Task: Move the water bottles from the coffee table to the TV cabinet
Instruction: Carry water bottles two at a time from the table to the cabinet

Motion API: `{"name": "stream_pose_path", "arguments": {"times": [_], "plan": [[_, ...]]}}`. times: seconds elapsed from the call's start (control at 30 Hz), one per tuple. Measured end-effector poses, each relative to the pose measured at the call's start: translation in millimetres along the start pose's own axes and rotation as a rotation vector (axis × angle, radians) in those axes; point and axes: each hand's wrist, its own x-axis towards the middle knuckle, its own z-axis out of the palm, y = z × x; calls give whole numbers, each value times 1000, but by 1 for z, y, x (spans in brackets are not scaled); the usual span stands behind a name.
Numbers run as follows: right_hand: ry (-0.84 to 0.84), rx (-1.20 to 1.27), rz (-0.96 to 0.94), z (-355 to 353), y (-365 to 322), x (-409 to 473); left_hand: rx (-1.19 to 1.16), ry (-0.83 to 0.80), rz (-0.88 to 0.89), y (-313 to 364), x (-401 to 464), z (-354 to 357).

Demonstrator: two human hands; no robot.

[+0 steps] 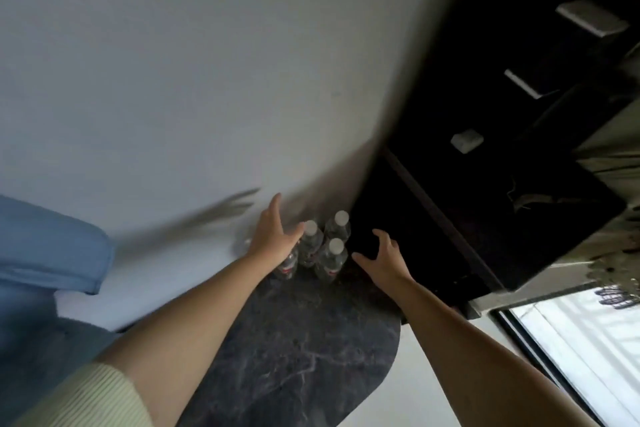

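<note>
— Marble, dark and veined: is that the table (294, 350) under the arms?

— Yes, in the head view, with a rounded edge on the right. Four water bottles (320, 250) stand upright in a tight cluster at its far end, clear with white caps.

— How are the hands posed?

— Both arms reach forward, bare to the forearm; a pale ribbed sleeve (79, 399) shows at the lower left. The left hand (272, 236) is spread, fingers straight, its thumb pointing toward the cap of the nearest bottle. The right hand (381, 258) is spread too, fingers lightly bent.

— Does either grip hold anything?

— No. Both are released, grasping nothing. The left palm lies against the left side of the cluster, partly covering the front-left bottle; I cannot tell whether it touches. The right hand sits just beside the cluster on its right, apart from it.

— What room is around them?

— Pale floor (156, 80) stretches wide to the left and beyond. A black TV cabinet (485, 201) stands close on the right, its edge near the bottles. A blue cushion (52, 246) lies at far left, a window (581, 340) at lower right.
</note>
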Motion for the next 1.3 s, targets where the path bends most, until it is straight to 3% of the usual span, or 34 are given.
{"name": "stream_pose_path", "arguments": {"times": [0.13, 0.3, 0.4, 0.6, 0.7, 0.9, 1.3], "plan": [[-7, -148, -106, -44, -50, -13, 35, 0, 96, 43, -13, -34], [38, -447, -237, -76, -98, -36, 290, 44, 198, 77, -35, -74], [52, -620, -285, -79, -116, -47, 511, 90, 195, 91, -51, -87], [1, -815, -479, -70, -139, -52, 706, 153, 182, 98, -91, -104], [-42, -839, -643, -64, -153, -52, 722, 221, 99, 89, -114, -113], [-116, -926, -944, -48, -159, -66, 628, 343, -246, 72, -171, -107], [-397, -994, -1387, 28, -162, -174, 408, 641, -616, 57, -333, -69]]}}
